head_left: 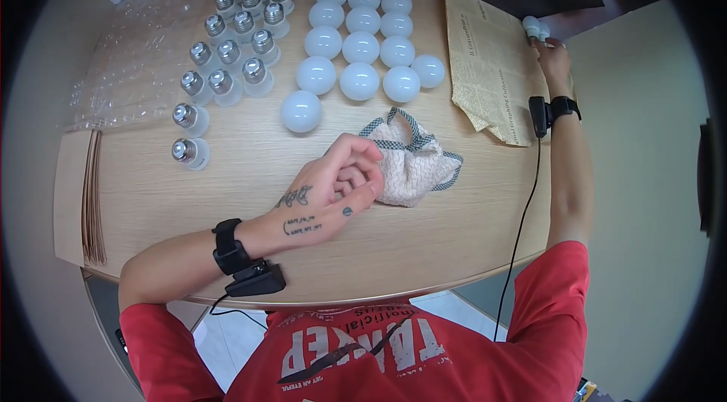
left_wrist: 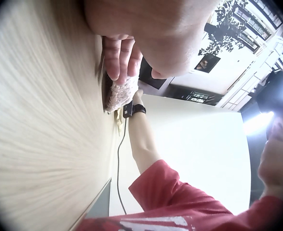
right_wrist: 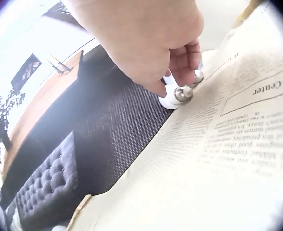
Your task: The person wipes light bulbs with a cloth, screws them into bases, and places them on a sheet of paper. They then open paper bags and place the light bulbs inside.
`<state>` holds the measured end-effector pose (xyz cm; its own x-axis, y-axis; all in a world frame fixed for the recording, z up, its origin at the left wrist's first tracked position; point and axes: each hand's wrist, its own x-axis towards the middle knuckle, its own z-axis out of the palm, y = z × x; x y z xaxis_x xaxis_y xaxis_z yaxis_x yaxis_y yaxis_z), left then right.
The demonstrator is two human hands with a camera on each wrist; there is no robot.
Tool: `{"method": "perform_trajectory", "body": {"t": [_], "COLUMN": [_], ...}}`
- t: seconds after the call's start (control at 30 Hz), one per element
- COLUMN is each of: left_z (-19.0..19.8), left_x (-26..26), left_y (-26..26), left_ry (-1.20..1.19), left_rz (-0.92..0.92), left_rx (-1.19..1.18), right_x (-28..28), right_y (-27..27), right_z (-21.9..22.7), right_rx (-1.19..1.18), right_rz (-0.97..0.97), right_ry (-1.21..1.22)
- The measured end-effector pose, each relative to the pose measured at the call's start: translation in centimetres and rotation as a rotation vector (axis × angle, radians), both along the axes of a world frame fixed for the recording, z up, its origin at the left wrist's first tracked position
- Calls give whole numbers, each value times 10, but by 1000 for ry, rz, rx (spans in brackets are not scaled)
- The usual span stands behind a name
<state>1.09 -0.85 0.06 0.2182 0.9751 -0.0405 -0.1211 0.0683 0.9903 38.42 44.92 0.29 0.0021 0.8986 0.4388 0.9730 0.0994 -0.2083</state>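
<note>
So the right hand (head_left: 555,61) is way out at the far right corner, on a couple of white bulbs (head_left: 531,26) at the edge of a printed newspaper-style sheet (head_left: 488,61). Thumb and fingers are bent in close together around the nearer one (can't tell whether they've actually got a grip on it). Its metal end points out past the fingertips.

Left hand (head_left: 337,186) holds nothing, fingers loosely curled, right beside a crumpled pale cloth (head_left: 413,171) with checked trim; can't tell if they touch. Beyond it, round white globes (head_left: 360,82) sit in three rough columns on the wooden table (head_left: 447,243). Left of those, white screw-cap pieces (head_left: 219,84) stand metal end up, near some bubble wrap (head_left: 136,57).
</note>
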Motion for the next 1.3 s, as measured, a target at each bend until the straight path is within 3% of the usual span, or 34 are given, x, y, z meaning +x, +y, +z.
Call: {"method": "perform_trajectory", "body": {"t": [0.17, 0.3, 0.43, 0.6, 0.67, 0.9, 1.1, 1.3], "left_z": [7, 3, 11, 27, 23, 12, 1, -3], "left_x": [1, -1, -11, -25, -28, -36, -38, -41], "left_y": [-2, -4, -2, 8, 10, 8, 8, 9], "left_ry": [-54, -21, 281, 682, 818, 933, 895, 865], "left_rz": [23, 106, 354, 548, 597, 559, 513, 516], "left_rx": [-51, 3, 137, 414, 579, 421, 311, 312], "right_x": [-70, -128, -166, -189, -194, -189, -188, -184], "right_y": [-84, -172, -262, -334, -350, -356, -358, -354], "right_z": [50, 69, 76, 76, 71, 53, 57, 46], "right_rx": [-18, -56, -143, -337, -349, -259, -261, -443], "right_rz": [186, 525, 832, 1134, 1067, 1062, 1005, 904], "right_ry": [194, 422, 432, 159, 153, -79, 234, 568]}}
